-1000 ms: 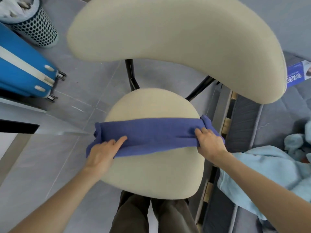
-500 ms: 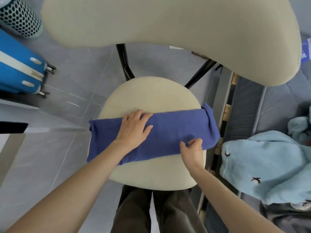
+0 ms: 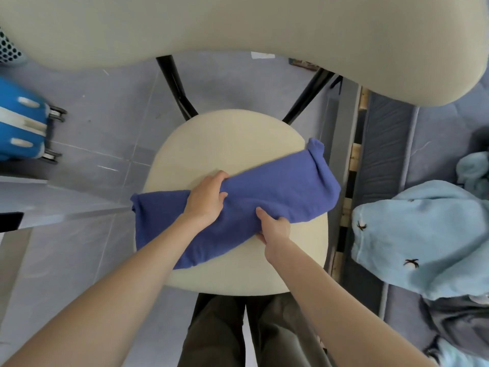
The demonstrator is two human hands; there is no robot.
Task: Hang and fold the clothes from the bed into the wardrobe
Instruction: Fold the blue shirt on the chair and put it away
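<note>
Shifted: left hand, flat press to curled grip on blue cloth; right hand pinches near edge; likely risk, overhanging end dragging fold off chair seat.

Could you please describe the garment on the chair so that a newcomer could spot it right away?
Find the cream chair seat mid-view, beside the bed. Across it lies the indigo garment, folded into a long band, held by the left hand and right hand. Unlike the pale blue garment on the bed, it is dark and plain.
</note>
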